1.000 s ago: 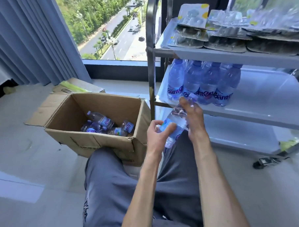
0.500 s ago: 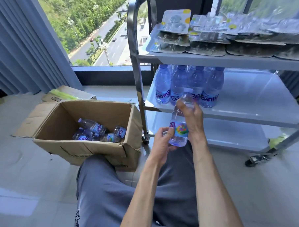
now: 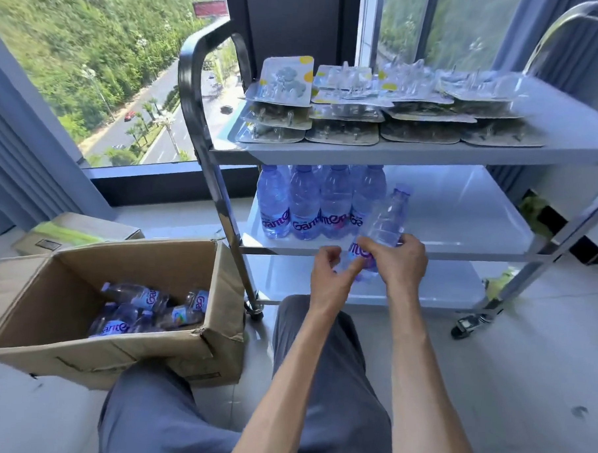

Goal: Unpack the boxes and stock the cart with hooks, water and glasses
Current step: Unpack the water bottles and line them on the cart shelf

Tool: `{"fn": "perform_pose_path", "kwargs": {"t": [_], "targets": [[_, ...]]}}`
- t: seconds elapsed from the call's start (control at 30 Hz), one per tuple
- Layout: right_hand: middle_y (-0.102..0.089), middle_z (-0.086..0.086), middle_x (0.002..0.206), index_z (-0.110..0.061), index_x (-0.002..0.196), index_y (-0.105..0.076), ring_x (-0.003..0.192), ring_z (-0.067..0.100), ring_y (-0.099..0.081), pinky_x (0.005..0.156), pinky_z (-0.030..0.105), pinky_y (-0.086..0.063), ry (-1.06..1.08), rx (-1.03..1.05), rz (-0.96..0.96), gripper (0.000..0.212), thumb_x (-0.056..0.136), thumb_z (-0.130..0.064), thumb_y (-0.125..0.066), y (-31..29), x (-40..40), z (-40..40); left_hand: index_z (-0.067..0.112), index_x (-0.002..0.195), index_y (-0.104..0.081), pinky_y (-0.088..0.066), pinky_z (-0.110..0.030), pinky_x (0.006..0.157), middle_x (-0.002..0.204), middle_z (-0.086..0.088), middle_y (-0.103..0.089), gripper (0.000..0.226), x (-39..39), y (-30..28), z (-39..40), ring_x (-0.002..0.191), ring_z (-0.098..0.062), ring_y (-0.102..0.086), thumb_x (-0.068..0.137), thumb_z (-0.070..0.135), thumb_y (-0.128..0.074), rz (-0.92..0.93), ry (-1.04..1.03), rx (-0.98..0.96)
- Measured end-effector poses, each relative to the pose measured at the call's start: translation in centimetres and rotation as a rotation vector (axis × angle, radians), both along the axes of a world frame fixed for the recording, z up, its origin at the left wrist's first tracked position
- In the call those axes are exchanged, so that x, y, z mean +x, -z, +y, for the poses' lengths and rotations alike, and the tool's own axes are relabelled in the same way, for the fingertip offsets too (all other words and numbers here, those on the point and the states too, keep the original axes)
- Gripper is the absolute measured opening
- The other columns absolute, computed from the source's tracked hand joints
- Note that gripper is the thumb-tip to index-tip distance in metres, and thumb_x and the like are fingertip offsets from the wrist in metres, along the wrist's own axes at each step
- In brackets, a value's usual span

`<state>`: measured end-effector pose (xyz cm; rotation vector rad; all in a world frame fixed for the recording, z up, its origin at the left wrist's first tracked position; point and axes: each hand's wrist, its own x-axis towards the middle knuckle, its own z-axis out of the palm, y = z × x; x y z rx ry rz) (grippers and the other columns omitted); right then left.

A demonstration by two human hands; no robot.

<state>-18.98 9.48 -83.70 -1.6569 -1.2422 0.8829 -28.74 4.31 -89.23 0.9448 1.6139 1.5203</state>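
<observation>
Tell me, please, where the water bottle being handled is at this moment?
In the head view, the water bottle is held tilted in both hands, just in front of the cart's middle shelf, right of the standing bottles.

Sunlit window (image 3: 92, 63), grey curtains (image 3: 16, 166), pale floor (image 3: 523, 390).

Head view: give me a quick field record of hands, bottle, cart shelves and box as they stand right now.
right hand: grips the held bottle around its middle
left hand: fingers curled at the bottle's lower end
held bottle: tilted, cap up and away, in front of the middle shelf
middle shelf: row of water bottles standing at its left end
top shelf: stacked hook packs
cardboard box: open on the floor, several bottles lying inside
glasses: none visible
</observation>
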Motion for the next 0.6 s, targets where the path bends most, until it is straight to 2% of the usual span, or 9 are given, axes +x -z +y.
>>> {"fn": "perform_pose_path", "kwargs": {"t": [0.1,0.2,0.33,0.4,0.5,0.6], "targets": [[-0.069,0.004,0.088,-0.010,0.091,-0.064,0.083,0.030,-0.064,0.068,0.029,-0.046,0.172,0.075,0.091,0.044,0.061,-0.033,-0.086,0.0,0.2,2.2,0.018,0.127,-0.047,-0.043,-0.031,0.094,0.122,0.002,-0.054,0.055,-1.9,-1.3,2.9,0.113,-0.016,-0.052,0.081,0.032,-0.073,0.148,-0.270,0.022],[-0.068,0.004,0.093,-0.008,0.100,-0.062,0.083,0.027,-0.064,0.068,0.024,-0.044,0.245,0.165,0.122,0.043,0.064,-0.018,-0.083,0.1,-0.1,4.3,0.010,0.142,-0.035,-0.041,-0.039,0.101,0.136,-0.011,-0.043,0.075,-5.1,-2.6,4.6,0.126,-0.027,-0.042,0.079,0.023,-0.075,0.180,-0.528,-0.010],[-0.068,0.002,0.096,-0.010,0.102,-0.061,0.085,0.021,-0.064,0.067,0.019,-0.044,0.215,0.226,0.169,0.041,0.066,-0.006,-0.080,1.2,-0.8,6.4,0.003,0.154,-0.014,-0.029,-0.033,0.111,0.154,-0.020,-0.026,0.107,-9.3,-2.8,6.0,0.142,-0.030,-0.025,0.075,0.030,-0.082,0.166,-0.593,-0.062],[-0.067,0.001,0.094,-0.012,0.099,-0.058,0.084,0.021,-0.064,0.068,0.024,-0.050,0.179,0.269,0.205,0.039,0.067,-0.002,-0.078,2.0,-1.0,7.2,0.003,0.155,-0.012,-0.028,-0.031,0.112,0.155,-0.019,-0.028,0.113,-10.7,-2.4,6.5,0.143,-0.029,-0.027,0.074,0.035,-0.083,0.152,-0.575,-0.076],[-0.068,0.007,0.098,-0.009,0.103,-0.057,0.088,0.024,-0.064,0.075,0.032,-0.054,0.124,0.314,0.167,0.041,0.069,-0.004,-0.078,3.3,-0.6,8.4,0.007,0.152,-0.021,-0.038,-0.037,0.111,0.149,-0.016,-0.042,0.100,-11.6,-1.3,7.1,0.137,-0.030,-0.041,0.077,0.037,-0.080,0.147,-0.519,-0.098],[-0.065,0.010,0.101,-0.010,0.112,-0.056,0.091,0.027,-0.063,0.074,0.031,-0.052,0.067,0.306,0.068,0.050,0.067,-0.002,-0.078,4.4,0.3,9.3,0.011,0.135,-0.045,-0.054,-0.032,0.090,0.124,-0.008,-0.059,0.065,-11.8,0.0,7.0,0.113,-0.025,-0.060,0.081,0.032,-0.076,0.164,-0.489,-0.038]]}}
